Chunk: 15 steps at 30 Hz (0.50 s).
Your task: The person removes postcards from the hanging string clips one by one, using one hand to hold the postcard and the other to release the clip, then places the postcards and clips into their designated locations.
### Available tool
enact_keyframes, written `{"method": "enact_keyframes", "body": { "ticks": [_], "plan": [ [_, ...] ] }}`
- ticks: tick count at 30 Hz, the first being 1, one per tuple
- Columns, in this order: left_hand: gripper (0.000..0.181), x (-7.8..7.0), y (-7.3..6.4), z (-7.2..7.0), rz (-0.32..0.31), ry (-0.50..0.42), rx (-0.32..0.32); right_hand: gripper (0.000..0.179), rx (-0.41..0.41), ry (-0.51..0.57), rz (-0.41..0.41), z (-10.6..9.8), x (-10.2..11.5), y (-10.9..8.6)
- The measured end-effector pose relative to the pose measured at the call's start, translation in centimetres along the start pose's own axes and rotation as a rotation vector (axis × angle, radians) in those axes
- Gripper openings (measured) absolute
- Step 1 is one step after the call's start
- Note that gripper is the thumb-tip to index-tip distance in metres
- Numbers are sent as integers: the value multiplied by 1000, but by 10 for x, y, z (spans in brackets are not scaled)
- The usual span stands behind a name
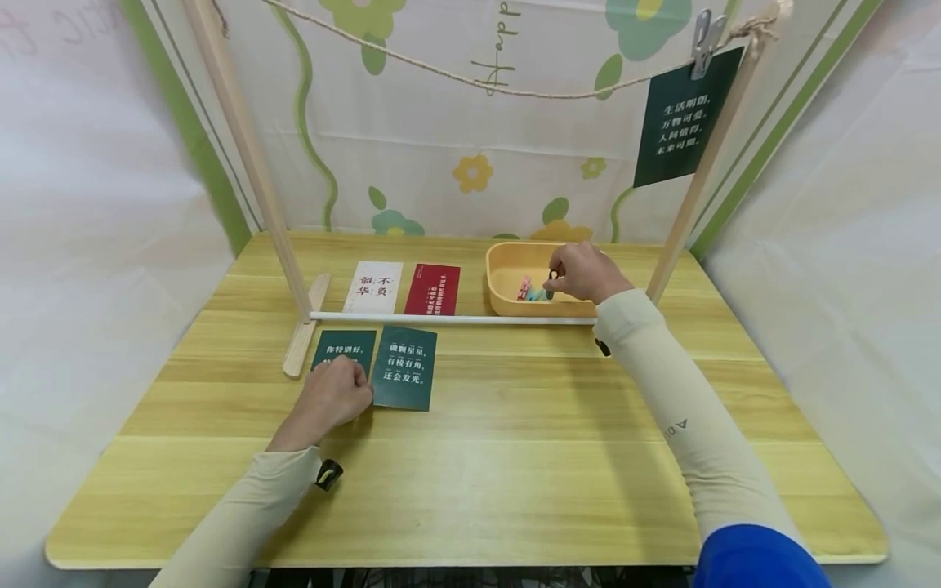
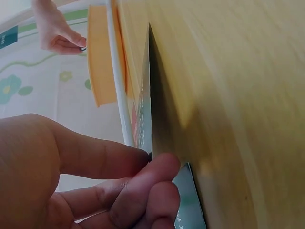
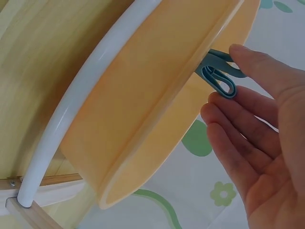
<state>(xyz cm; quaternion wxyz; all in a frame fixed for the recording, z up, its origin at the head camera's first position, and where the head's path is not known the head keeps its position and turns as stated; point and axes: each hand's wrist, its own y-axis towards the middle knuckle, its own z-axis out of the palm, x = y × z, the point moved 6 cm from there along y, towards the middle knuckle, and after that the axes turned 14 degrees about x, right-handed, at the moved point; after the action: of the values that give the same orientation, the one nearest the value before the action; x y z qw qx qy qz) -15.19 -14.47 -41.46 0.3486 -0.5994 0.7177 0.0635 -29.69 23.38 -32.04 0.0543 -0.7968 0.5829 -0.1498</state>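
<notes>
My left hand (image 1: 331, 400) pinches the lower left corner of a dark green card (image 1: 404, 371) with white writing. In the left wrist view that card (image 2: 145, 109) is tilted up off the table, its edge between thumb and finger. A second dark green card (image 1: 345, 343) lies partly hidden beneath the same hand. Over the yellow bin (image 1: 494, 286), my right hand (image 1: 588, 273) holds a dark teal clip (image 3: 217, 67) between thumb and fingers, at the bin's rim in the right wrist view. Several small coloured clips (image 1: 525, 287) show inside the bin.
A wooden frame (image 1: 253, 171) with a white crossbar (image 1: 456, 319) stands across the table. Its sagging rope (image 1: 470, 81) carries a green card (image 1: 680, 122) under a metal clip (image 1: 706, 45) at right. Behind the bar lie a white card (image 1: 373, 287) and a red card (image 1: 432, 289).
</notes>
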Motion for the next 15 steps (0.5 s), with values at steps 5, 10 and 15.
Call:
{"method": "enact_keyframes", "body": {
  "ticks": [5,10,15],
  "plan": [
    [34,-3,0,0,3,8,-6,28,2,-13,6,-1,-3,-1],
    [31,-4,-1,0,-9,-10,-1,36,1,-12,1,-2,-4,-2],
    [23,-5,-1,-1,-14,-46,-10,35,-7,2,-11,-2,-3,-4]
  ]
}}
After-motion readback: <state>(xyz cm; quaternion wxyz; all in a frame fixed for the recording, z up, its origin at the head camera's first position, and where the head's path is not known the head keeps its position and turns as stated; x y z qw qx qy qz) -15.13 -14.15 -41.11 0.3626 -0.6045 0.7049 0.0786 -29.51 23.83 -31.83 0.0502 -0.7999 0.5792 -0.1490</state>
